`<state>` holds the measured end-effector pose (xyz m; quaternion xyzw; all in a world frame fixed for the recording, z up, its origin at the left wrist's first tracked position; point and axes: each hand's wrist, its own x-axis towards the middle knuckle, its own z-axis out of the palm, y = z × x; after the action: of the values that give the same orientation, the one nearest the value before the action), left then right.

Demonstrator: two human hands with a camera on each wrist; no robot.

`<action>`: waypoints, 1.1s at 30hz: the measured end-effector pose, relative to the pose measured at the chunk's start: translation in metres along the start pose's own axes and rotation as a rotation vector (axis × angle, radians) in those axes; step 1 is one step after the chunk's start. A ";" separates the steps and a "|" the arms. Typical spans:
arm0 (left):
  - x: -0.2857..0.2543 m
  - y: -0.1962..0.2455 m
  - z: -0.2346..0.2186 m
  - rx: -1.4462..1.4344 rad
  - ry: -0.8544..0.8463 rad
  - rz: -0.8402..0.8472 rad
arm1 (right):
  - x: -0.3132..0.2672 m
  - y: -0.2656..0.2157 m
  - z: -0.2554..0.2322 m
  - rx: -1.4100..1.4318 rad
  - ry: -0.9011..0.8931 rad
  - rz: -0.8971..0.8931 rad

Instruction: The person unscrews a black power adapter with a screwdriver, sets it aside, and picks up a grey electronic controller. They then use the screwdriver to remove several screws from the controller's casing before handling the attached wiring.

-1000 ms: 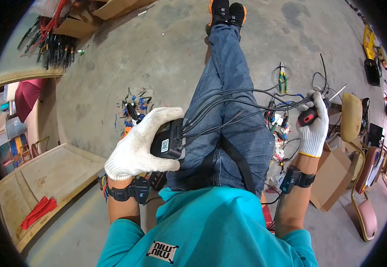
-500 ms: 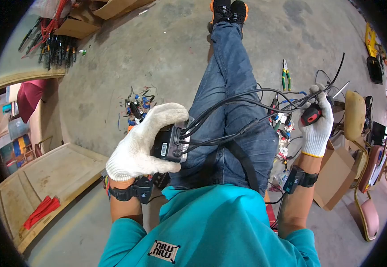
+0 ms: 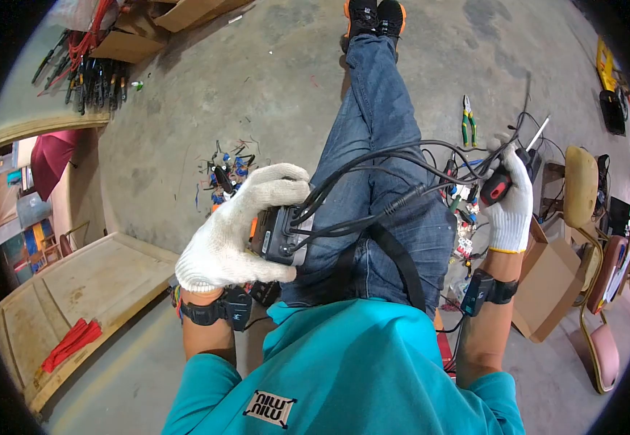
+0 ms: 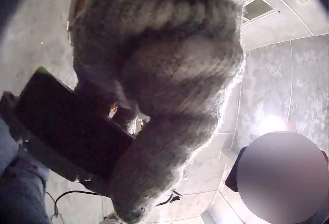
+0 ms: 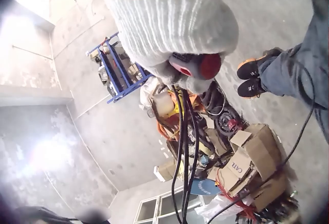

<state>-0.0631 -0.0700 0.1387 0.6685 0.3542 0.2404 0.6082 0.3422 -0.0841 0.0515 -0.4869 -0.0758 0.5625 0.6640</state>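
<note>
Head view looks down on a seated person in a teal shirt and jeans (image 3: pixel 387 188), legs stretched out over a concrete floor (image 3: pixel 257 80). Left hand (image 3: pixel 231 235), in a white knit glove, is curled round a black box (image 3: pixel 278 233) held just above the left thigh, fingers wrapped over its top edge and thumb pressed along its underside. From the side of that box facing the jeans a bundle of black cables (image 3: pixel 373 163) arches across both legs to the right hand (image 3: pixel 510 196). Right hand, also gloved, is closed round the cable bundle together with a red-and-black screwdriver (image 3: pixel 499 185), whose metal shaft sticks up past the fingers; it is held well apart from the box, beyond the right knee. Right wrist view shows the same grip from beneath: the gloved fist (image 5: pixel 169 28) around the red handle end (image 5: pixel 198 65) with the cables (image 5: pixel 184 147) running out of it. Left wrist view is nearly filled by the gloved fingers (image 4: pixel 175 80) clamped on the dark box (image 4: pixel 67 126). On the floor beyond the box lies a scatter of small blue and black parts (image 3: pixel 226 174); past the right knee lie green-handled pliers (image 3: pixel 467 119). Beside the right hand stand a cardboard box (image 3: pixel 543 290) and a chair (image 3: pixel 583 217).
</note>
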 end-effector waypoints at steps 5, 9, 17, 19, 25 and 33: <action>0.000 -0.011 -0.004 0.001 0.002 0.022 | -0.001 0.008 0.003 -0.062 0.039 0.060; -0.002 -0.014 0.006 -0.256 0.090 -0.043 | 0.000 0.013 0.000 0.003 0.070 0.111; 0.001 -0.017 0.011 -0.417 0.218 -0.178 | 0.001 0.019 0.002 0.082 0.091 0.199; 0.001 -0.019 0.012 -0.427 0.233 -0.180 | 0.001 0.019 0.001 0.113 0.032 0.208; 0.004 -0.017 0.023 -0.510 0.351 -0.226 | 0.004 0.022 -0.006 0.132 0.039 0.223; 0.003 -0.017 0.030 -0.529 0.411 -0.244 | 0.002 0.020 -0.004 0.109 -0.002 0.231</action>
<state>-0.0419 -0.0864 0.1175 0.3783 0.4721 0.3789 0.7003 0.3324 -0.0866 0.0341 -0.4551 0.0110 0.6390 0.6200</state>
